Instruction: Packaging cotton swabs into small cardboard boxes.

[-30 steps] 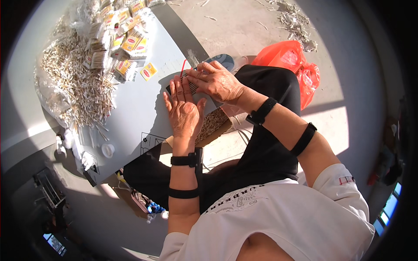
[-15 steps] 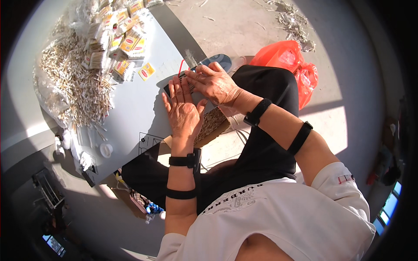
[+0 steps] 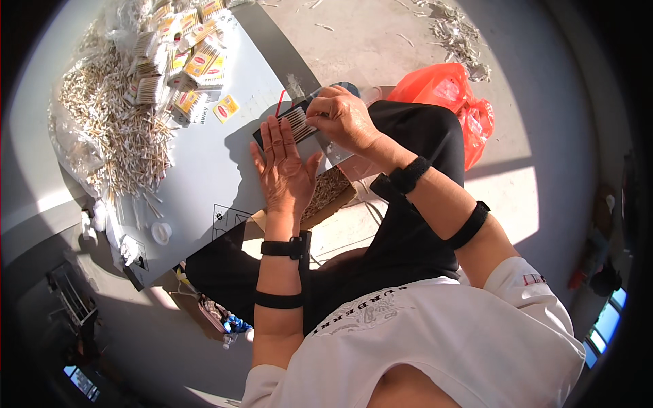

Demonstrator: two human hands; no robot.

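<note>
A row of cotton swabs (image 3: 297, 126) lies side by side on a small dark board (image 3: 259, 138) at the right part of the grey table. Flat and with fingers stretched out, my left hand (image 3: 284, 178) rests on the board, its fingertips at the left end of the row. My right hand (image 3: 343, 121) is closed in a pinch at the right end of the swabs; whatever is between its fingertips is too small or hidden to make out. A red strip (image 3: 280, 102) stands just beyond the board.
Loose cotton swabs (image 3: 129, 129) heap in a clear plastic bag on the left of the table (image 3: 204, 173). Packed swab bundles with yellow labels (image 3: 199, 64) pile behind. One yellow card (image 3: 225, 109) lies alone. A red plastic bag (image 3: 435, 88) stands right; a carton (image 3: 331, 197) is below the table edge.
My right hand has drawn back to the right from over the board, its fingers curling into a pinch and uncovering the swabs. My left hand stays flat in nearly the same place.
</note>
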